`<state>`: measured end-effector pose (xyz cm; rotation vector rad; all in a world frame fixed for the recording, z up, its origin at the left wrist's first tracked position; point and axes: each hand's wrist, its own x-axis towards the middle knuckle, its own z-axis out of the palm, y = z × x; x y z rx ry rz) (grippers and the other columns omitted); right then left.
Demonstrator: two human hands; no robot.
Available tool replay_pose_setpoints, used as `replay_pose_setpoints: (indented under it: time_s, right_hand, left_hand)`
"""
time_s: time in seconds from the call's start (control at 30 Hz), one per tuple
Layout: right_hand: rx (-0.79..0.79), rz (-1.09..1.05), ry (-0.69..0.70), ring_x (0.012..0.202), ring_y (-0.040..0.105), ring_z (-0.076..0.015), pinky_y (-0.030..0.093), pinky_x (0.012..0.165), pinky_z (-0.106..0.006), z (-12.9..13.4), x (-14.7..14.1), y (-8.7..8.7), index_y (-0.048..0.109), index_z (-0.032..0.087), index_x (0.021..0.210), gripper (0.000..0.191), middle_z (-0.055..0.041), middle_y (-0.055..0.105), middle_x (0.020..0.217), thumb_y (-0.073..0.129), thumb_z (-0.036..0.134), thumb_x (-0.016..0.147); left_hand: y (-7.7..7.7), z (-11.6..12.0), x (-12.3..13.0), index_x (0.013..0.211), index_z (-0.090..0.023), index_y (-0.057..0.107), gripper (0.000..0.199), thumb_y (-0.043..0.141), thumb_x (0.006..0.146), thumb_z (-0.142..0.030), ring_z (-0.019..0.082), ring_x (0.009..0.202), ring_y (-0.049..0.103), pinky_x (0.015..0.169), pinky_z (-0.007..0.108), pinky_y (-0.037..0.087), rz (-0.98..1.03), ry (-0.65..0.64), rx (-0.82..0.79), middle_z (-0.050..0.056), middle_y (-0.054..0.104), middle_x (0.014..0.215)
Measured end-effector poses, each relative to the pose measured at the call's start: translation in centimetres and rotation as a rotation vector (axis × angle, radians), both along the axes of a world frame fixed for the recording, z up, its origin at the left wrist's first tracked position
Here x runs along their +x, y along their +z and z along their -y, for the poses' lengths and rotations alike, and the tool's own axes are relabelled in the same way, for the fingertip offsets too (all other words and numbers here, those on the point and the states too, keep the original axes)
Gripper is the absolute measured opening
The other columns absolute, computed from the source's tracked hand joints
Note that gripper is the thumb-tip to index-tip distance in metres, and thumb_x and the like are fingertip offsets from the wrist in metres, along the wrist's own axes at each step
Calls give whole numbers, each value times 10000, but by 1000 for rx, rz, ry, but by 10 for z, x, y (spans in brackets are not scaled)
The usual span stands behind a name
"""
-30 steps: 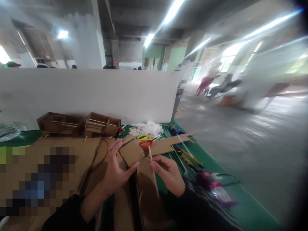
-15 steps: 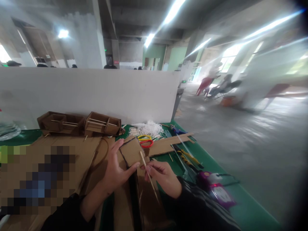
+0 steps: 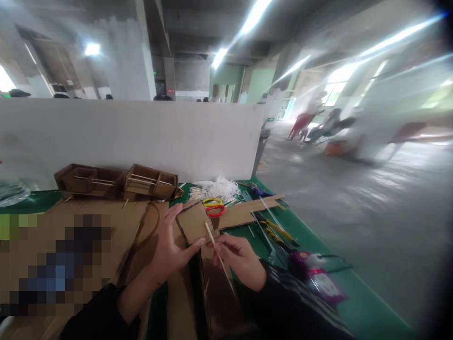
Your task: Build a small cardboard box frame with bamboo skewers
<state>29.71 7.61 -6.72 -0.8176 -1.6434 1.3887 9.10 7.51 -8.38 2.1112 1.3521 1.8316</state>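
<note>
My left hand (image 3: 173, 248) spans one side of a small cardboard box (image 3: 194, 221), with its fingers at the far edge and its thumb along the near corner. Between the thumb and fingers of my right hand (image 3: 235, 257) is a thin wooden stick (image 3: 222, 268), slanting from the box's near right corner down toward me. My right fingertips are close to that corner; whether they touch it I cannot tell. Under my hands a long brown cardboard piece (image 3: 221, 302) stretches toward me.
Scissors with yellow and red handles (image 3: 215, 211) lie behind the box, near a heap of white string (image 3: 224, 190). Pliers (image 3: 276, 233) and a purple object (image 3: 327, 285) are on the right. Two cardboard boxes with sticks (image 3: 152, 181) stand at the back left, before a white partition (image 3: 141, 137).
</note>
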Motion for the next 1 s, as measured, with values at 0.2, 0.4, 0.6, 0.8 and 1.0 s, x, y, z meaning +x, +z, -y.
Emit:
replay_pose_setpoints:
  time_s: [0.2, 0.4, 0.6, 0.8, 1.0]
  right_hand:
    - [0, -6, -3, 496, 558, -118, 439, 509, -233, 0, 0, -1, 717, 148, 873, 375, -15, 647, 578, 597, 503, 882]
    - [-23, -18, 4, 495, 553, -120, 445, 503, -240, 0, 0, -3, 709, 152, 877, 362, -11, 639, 584, 599, 497, 882]
    - [-39, -23, 9, 500, 554, -121, 460, 513, -245, -1, -1, -4, 706, 151, 875, 373, -11, 631, 590, 601, 509, 875]
    - [-40, -17, 9, 496, 550, -116, 455, 506, -239, 0, -1, -2, 701, 138, 858, 406, -15, 624, 580, 607, 533, 860]
    - [-51, -13, 0, 491, 553, -114, 451, 503, -237, 1, -1, -1, 699, 141, 857, 405, -12, 622, 577, 613, 537, 854]
  left_hand:
    - [0, 0, 0, 1432, -227, 333, 850, 790, 729, -362, 321, 1320, 449, 1099, 527, 392, 9, -4, -2, 156, 433, 1403]
    - [2, 1, 0, 1431, -230, 330, 848, 791, 731, -352, 319, 1322, 443, 1104, 531, 385, 1, -9, -5, 152, 435, 1403]
    - [2, 1, 0, 1431, -233, 329, 848, 793, 731, -350, 319, 1324, 441, 1107, 526, 382, 3, -12, -16, 152, 430, 1405]
    - [0, 0, -1, 1434, -235, 331, 862, 803, 720, -336, 320, 1323, 436, 1102, 528, 386, 11, -18, -1, 152, 426, 1410]
    - [1, 0, -1, 1435, -242, 327, 861, 801, 721, -323, 320, 1328, 432, 1111, 533, 371, 9, -20, 1, 148, 416, 1416]
